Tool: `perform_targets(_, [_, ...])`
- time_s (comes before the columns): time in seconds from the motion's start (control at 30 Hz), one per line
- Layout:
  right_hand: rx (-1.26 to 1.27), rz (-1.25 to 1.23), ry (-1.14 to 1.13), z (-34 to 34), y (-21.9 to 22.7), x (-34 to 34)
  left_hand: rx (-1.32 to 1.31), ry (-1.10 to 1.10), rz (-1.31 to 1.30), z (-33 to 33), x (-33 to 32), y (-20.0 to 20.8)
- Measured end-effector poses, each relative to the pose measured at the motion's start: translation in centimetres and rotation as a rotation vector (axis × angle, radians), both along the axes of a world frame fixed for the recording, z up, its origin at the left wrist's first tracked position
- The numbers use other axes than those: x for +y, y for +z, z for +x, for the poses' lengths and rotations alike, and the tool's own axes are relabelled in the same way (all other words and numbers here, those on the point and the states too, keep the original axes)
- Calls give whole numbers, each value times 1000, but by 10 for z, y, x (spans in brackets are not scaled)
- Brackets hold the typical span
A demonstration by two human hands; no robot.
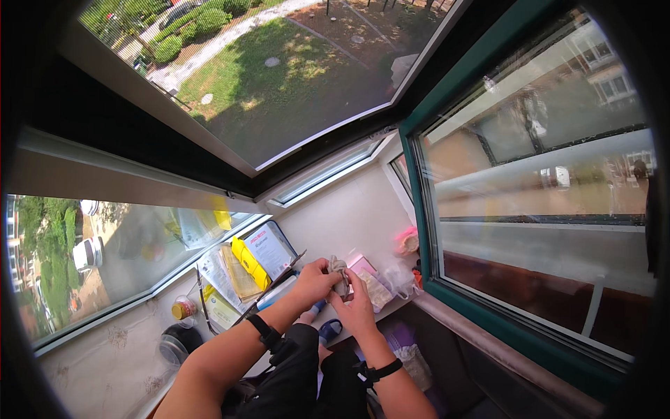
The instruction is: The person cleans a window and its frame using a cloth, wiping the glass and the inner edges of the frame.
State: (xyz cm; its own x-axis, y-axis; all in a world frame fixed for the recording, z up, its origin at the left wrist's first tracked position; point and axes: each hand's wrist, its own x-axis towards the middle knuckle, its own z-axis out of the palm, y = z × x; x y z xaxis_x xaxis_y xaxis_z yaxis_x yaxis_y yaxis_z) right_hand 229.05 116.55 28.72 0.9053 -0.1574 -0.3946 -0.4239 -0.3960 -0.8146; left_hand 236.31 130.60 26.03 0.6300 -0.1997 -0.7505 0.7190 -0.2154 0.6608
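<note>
Both my hands meet in front of my body over a crumpled greyish cloth (338, 267). My left hand (315, 285) has its fingers closed around the cloth's left side. On the other side my right hand (357, 307) grips it lower down, the fingers bent in. The cloth looks bunched or twisted, and much of it is hidden by the fingers. A dark band circles each of my forearms. Below the hands, a blue slipper (330, 329) shows on my foot.
An open green-framed window (419, 202) swings in at the right; a screened window faces the lawn. Left of me lie papers (271, 246), a yellow packet (250, 264) and a small jar (183, 309). A clear plastic bag (399, 279) and pink box (361, 265) sit beyond my right hand.
</note>
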Motion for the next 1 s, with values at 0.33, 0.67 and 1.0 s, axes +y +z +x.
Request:
perform_targets(0.33, [78, 231, -232, 28, -54, -12, -199, -57, 277, 62, 18, -3])
perform_targets(0.67, [228, 149, -155, 66, -102, -62, -559, -582, 1048, 139, 74, -36])
perform_targets(1.0, [131, 18, -98, 120, -105, -72, -315, 283, 1146, 42, 143, 64])
